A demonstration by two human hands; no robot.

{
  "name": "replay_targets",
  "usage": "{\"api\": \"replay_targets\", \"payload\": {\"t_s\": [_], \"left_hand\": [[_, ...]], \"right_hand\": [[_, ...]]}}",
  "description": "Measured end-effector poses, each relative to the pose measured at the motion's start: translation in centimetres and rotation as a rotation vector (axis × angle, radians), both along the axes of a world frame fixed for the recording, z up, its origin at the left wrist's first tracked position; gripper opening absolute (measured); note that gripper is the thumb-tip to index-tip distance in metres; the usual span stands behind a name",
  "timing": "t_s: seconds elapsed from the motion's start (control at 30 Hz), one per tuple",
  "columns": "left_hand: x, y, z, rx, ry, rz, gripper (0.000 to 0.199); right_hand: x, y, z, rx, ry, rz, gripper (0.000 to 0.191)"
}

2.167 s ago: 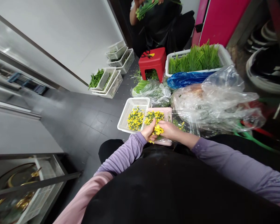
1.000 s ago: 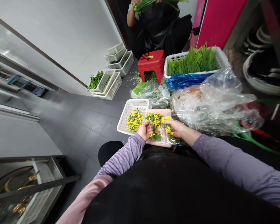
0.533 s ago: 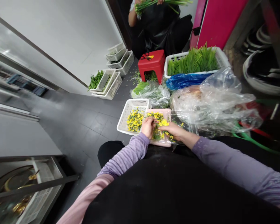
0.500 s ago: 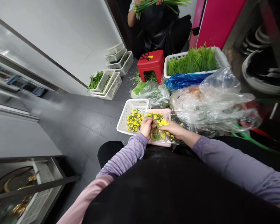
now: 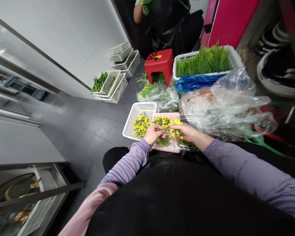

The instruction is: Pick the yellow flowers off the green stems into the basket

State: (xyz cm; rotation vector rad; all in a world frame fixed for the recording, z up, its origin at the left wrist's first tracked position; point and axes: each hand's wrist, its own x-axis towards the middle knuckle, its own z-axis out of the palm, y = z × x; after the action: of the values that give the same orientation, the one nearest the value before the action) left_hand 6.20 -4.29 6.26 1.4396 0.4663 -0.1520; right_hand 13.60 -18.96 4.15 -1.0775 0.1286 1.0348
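My left hand [image 5: 154, 134] is closed in a pinch over the pink tray [image 5: 167, 150]; whatever sits between its fingertips is too small to make out. Close by on the right, my right hand [image 5: 187, 132] grips some yellow flowers [image 5: 178, 122], whose blossoms stick out past the thumb. More yellow flowers with green stems and leaves lie on the pink tray beneath both hands. To the left, a white perforated basket [image 5: 130, 122] holds a heap of cut yellow flowers [image 5: 141, 124]. A clear plastic container partly shows under my right hand.
Clear plastic bags [image 5: 223, 108] and a blue bag [image 5: 196, 82] lie to the right. Behind them stands a basket of green stalks [image 5: 204, 60]. Scissors [image 5: 152, 56] rest on a red stool [image 5: 159, 64]. A co-worker [image 5: 169, 29] sits beyond. White baskets [image 5: 116, 90] stand by the wall.
My left hand has shifted slightly left and down, away from the right hand. The right hand still grips flowers. The co-worker's green bunch has moved partly out of view at the top.
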Motion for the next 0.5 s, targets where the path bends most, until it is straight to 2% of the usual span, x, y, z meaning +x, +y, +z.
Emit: {"api": "replay_targets", "payload": {"t_s": [0.1,0.2,0.3,0.4,0.5], "left_hand": [[0.0,-0.4,0.5,-0.021,-0.041,-0.063,0.025],[0.3,-0.8,0.9,-0.110,-0.085,-0.088,0.026],[0.9,-0.7,0.6,-0.169,-0.071,-0.104,0.023],[1.4,-0.2,-0.5,-0.076,0.019,-0.135,0.018],[1.7,0.5,-2.1,0.077,0.121,-0.123,0.011]], "right_hand": [[-0.1,-0.1,0.6,0.058,0.088,0.031,0.010],[0.1,-0.3,1.2,0.107,0.139,0.069,0.003],[0.8,-0.6,1.6,0.097,0.117,0.032,0.002],[1.8,-1.0,1.7,0.078,0.074,-0.070,0.002],[2.7,-1.3,1.7,0.091,0.064,-0.105,0.004]]}}
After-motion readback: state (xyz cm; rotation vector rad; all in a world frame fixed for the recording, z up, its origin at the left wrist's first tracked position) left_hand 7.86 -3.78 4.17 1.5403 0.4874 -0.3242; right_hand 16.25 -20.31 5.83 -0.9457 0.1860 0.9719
